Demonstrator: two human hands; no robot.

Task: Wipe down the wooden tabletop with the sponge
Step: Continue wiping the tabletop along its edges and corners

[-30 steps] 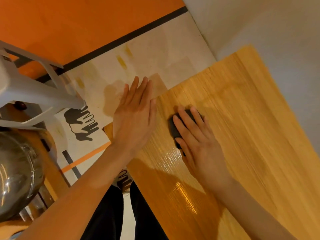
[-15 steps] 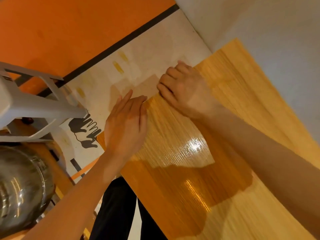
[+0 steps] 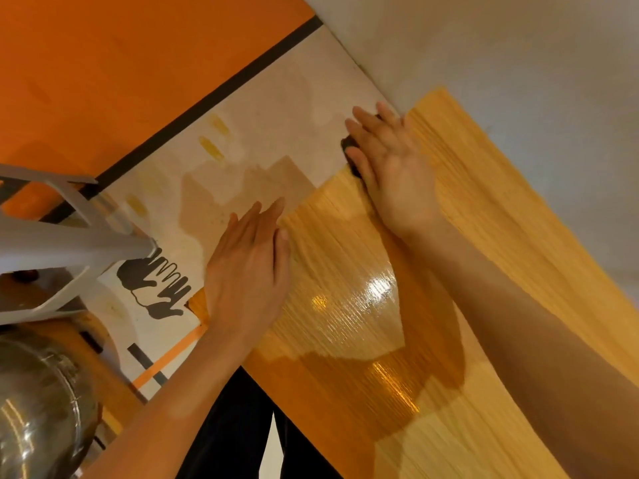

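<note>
Glossy wooden tabletop (image 3: pixel 363 305) under dark sponge (image 3: pixel 348 144), flat hands

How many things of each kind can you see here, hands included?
Hands: 2, left hand and right hand
Sponge: 1, dark sponge
Table: 1, wooden tabletop
Chair: 1, white plastic chair
Pot: 1, steel pot
Total: 6
</note>
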